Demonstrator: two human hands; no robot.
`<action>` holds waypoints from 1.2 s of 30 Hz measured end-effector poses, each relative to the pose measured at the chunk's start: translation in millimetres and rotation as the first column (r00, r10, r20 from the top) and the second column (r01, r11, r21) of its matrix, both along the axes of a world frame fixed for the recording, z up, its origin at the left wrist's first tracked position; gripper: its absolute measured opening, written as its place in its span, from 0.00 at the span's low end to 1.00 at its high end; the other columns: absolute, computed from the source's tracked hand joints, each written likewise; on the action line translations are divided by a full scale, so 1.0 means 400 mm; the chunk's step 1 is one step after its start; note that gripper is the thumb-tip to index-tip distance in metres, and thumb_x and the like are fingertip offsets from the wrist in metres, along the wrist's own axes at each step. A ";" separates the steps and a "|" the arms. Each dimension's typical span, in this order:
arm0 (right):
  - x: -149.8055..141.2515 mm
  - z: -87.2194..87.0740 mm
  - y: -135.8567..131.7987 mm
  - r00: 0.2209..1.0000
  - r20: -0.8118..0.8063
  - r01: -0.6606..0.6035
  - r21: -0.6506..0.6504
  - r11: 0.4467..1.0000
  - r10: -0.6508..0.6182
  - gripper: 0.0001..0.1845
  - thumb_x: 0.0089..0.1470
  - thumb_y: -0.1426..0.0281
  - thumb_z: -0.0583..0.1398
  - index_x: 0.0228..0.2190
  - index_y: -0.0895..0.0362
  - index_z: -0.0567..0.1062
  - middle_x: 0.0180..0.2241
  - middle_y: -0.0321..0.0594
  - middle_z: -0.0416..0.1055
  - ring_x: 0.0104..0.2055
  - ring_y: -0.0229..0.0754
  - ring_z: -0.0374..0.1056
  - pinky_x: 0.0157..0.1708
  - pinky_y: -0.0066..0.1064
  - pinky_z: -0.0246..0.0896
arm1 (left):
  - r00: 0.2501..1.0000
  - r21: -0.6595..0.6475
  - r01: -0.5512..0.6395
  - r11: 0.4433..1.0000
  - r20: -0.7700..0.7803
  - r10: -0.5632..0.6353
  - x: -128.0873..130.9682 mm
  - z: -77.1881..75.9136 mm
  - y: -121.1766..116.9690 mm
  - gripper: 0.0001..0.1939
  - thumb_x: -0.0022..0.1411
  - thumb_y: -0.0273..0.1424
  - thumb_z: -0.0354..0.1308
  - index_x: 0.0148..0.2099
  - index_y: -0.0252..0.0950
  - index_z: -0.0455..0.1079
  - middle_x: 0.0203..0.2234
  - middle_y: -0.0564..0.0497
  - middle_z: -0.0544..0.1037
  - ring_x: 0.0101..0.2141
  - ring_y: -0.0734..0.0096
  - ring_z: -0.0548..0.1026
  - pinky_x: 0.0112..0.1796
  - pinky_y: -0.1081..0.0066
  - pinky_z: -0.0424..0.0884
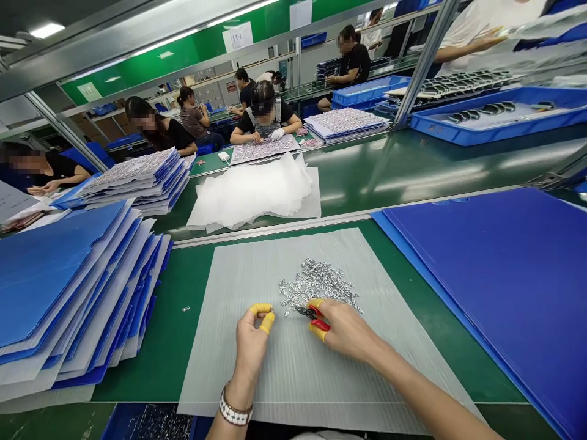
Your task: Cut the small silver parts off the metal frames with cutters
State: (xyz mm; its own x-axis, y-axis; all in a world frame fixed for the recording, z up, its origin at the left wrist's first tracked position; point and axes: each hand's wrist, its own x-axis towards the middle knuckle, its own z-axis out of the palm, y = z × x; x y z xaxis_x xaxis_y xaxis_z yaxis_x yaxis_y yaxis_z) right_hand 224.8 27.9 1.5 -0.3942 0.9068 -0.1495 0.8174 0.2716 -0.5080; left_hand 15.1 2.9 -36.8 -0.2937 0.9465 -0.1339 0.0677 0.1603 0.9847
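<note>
Head view: metal pieces [316,284] just beyond both hands [251,345] [345,327]

Long white ceiling strip lights [46,30] fill the room with bright, even, cool light from above. They lay pale streaks of glare along the glossy green desk [413,171], strongest toward its right side. Shadows are faint and soft, with only a light smudge beneath the left hand [250,342] and the right hand [346,330]. The red-handled pliers [312,313] and small silver metal pieces [316,284] look fairly sharp, though fine detail smears slightly. The wide lens bends the picture at its edges: the steel upright [426,61] and grey metal rail [59,122] lean steeply, and the stack of blue plastic sheets [68,287] looks stretched.
</note>
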 end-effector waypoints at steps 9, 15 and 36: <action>0.136 -0.021 -0.007 0.974 -0.052 0.222 0.022 0.975 -0.221 0.14 0.50 0.67 0.53 0.39 0.55 0.70 0.33 0.40 0.72 0.34 0.44 0.68 0.31 0.31 0.55 | 0.969 0.043 0.225 0.973 -0.112 -0.219 0.055 0.004 0.060 0.19 0.51 0.35 0.61 0.45 0.36 0.73 0.36 0.45 0.78 0.38 0.64 0.73 0.43 0.65 0.66; 0.249 -0.046 -0.006 0.906 0.098 0.392 0.175 0.903 -0.412 0.16 0.52 0.66 0.54 0.42 0.59 0.70 0.38 0.45 0.72 0.41 0.48 0.66 0.37 0.34 0.56 | 0.746 0.087 0.120 0.989 -0.665 -0.032 -0.147 0.028 0.071 0.22 0.55 0.38 0.54 0.52 0.39 0.68 0.51 0.42 0.69 0.48 0.53 0.68 0.45 0.57 0.65; 0.259 -0.091 0.028 0.861 0.205 0.405 0.279 0.871 -0.466 0.14 0.53 0.69 0.53 0.42 0.59 0.69 0.37 0.48 0.71 0.39 0.50 0.67 0.35 0.36 0.58 | 0.991 0.131 -0.137 0.982 0.022 0.135 -0.171 0.081 0.162 0.18 0.41 0.38 0.67 0.35 0.35 0.72 0.29 0.52 0.75 0.32 0.69 0.71 0.33 0.72 0.66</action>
State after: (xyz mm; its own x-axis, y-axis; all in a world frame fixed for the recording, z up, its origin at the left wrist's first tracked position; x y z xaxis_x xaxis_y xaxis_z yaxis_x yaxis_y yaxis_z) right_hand 328.5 39.2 -34.9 0.0742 0.9967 0.0316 0.9702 -0.0648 -0.2337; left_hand -53.4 67.6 -4.5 -0.4202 0.9073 -0.0154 0.0416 0.0362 0.9985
